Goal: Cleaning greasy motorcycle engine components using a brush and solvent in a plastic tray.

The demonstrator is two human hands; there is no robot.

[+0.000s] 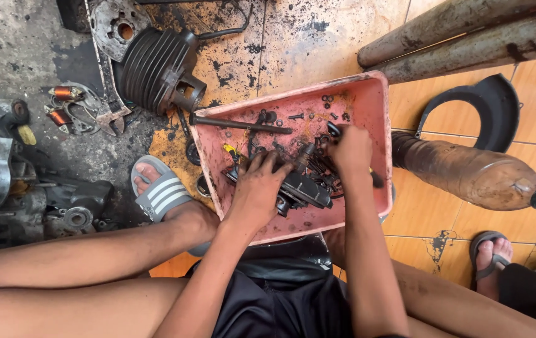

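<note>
Pink tray (pixel 374 100), black engine part (pixel 302 188), grey white-striped sandal (pixel 161 195), orange floor tiles (pixel 530 81), rusty-brown pipe (pixel 462 172).

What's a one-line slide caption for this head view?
Both hands, left hand and right hand, grip a greasy black engine part in a pink tray on the oil-stained floor.
</note>
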